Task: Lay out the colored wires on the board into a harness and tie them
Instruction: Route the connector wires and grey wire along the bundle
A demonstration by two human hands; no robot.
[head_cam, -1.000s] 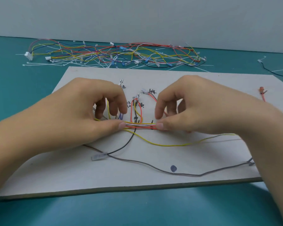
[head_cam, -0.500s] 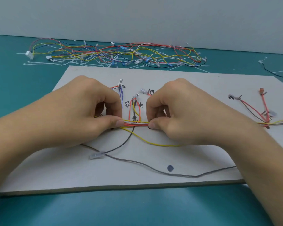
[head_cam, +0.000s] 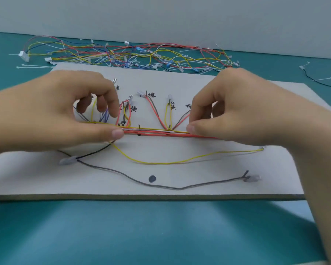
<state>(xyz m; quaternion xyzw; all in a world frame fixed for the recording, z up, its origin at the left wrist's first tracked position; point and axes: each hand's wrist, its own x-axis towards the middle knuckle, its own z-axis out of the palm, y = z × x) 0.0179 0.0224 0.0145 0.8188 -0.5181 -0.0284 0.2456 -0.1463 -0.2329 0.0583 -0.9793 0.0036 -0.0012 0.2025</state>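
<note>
A grey board (head_cam: 180, 85) lies on the teal table. Across its middle runs a straight bundle of red, yellow and white wires (head_cam: 157, 131). My left hand (head_cam: 61, 109) pinches the bundle's left part between thumb and fingers. My right hand (head_cam: 243, 108) pinches it further right. Short wire branches with terminals rise from the bundle toward handwritten labels. A loose yellow wire (head_cam: 161, 162) sags below the bundle. Lower down, a grey wire (head_cam: 161, 185) with clear end connectors curves across the board.
A tangled pile of colored wires, white connectors and cable ties (head_cam: 126, 54) lies behind the board along the wall. A black wire with ties (head_cam: 313, 79) lies at the far right. A dark dot (head_cam: 152, 178) marks the board near its front edge.
My right hand has slid to the right along the bundle, away from my left hand. The stretch of bundle between my hands is longer and drawn straight. The view has shifted a little.
</note>
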